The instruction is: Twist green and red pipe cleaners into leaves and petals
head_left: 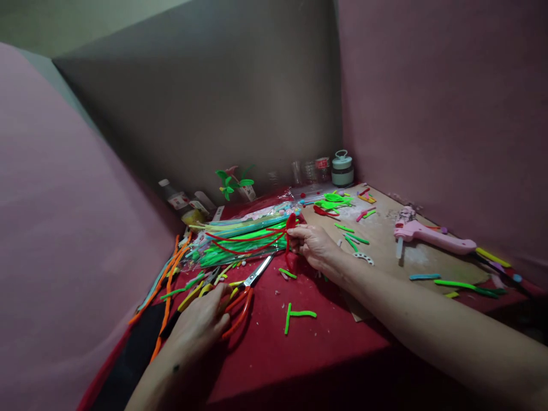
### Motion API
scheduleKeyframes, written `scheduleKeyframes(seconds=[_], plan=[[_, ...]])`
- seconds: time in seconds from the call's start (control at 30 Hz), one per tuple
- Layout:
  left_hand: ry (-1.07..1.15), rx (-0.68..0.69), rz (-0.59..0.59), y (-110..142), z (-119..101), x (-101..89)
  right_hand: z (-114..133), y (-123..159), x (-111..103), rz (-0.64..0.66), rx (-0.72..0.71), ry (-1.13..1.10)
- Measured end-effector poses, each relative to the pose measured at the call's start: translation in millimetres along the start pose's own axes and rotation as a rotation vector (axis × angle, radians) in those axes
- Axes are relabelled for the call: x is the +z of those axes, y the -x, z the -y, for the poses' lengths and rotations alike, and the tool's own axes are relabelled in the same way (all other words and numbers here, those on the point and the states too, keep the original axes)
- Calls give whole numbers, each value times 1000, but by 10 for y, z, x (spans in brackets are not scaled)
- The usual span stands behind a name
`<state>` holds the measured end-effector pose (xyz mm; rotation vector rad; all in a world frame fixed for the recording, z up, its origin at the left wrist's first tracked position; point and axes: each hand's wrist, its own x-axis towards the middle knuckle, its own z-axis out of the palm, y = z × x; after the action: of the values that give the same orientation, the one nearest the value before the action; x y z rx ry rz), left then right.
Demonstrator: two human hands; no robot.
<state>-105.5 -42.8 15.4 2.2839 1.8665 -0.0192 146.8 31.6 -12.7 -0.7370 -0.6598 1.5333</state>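
My right hand (314,244) is closed in a pinch on red pipe cleaners (246,251); their long stems stretch left over the bundle, and a red looped piece (291,221) stands up at the fingertips. Lower left, the fingers of my left hand (203,314) are curled at the orange handles of a pair of scissors (252,279), whose blades point up and right. Just beyond that hand lie yellow-handled pliers (199,289), partly covered. A packed bundle of green pipe cleaners (240,248) lies in clear plastic behind both hands.
On cardboard (385,282) at right lies a pink glue gun (436,235) among cut pipe cleaner pieces. Green pieces (299,314) rest on the red cloth (265,359). Orange pipe cleaners (169,291) hang at left. Behind stand a bottle (175,197), a pipe cleaner plant (235,184) and a lidded jar (342,169).
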Motion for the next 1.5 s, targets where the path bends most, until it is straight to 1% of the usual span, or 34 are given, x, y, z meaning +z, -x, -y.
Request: scheduleKeyframes(seconds=[0.13,0.2,0.27,0.33,0.37,0.43,0.47,0.53,0.6,0.67,0.77,0.83,0.93,1.07,1.23,1.3,1.4,1.5], plan=[[29,13,-34,-44,30,-132,8,48,19,107,4,52],[74,31,-63,-78,-24,-227,3,65,23,170,-6,86],[162,72,-136,-137,-151,-318,-8,74,24,218,-28,119],[299,114,-199,-230,-338,-391,-20,81,23,252,-51,151],[387,129,-255,-288,-443,-417,-25,84,22,266,-56,163],[611,139,-290,-417,-646,-445,-34,91,20,290,-45,173],[742,150,-244,-483,-732,-445,-38,95,18,303,-29,171],[973,191,-81,-606,-858,-416,-46,101,16,326,0,169],[1114,214,10,-704,-915,-353,-51,107,15,338,23,176],[1243,225,52,-770,-917,-273,-51,112,14,335,45,180],[1373,245,69,-815,-870,-167,-42,118,13,342,81,170],[1411,251,90,-822,-834,-126,-38,124,12,370,99,180],[1390,274,111,-820,-797,-98,-38,136,11,396,123,213],[1318,300,59,-819,-779,-77,-45,139,9,384,136,238],[1290,328,23,-834,-769,-34,-31,126,-7,404,192,258],[1283,338,13,-837,-767,-20,-17,132,-5,413,170,291],[1318,353,27,-828,-774,-12,7,162,20,410,104,369],[1369,335,23,-816,-790,-16,24,203,57,336,56,425]])
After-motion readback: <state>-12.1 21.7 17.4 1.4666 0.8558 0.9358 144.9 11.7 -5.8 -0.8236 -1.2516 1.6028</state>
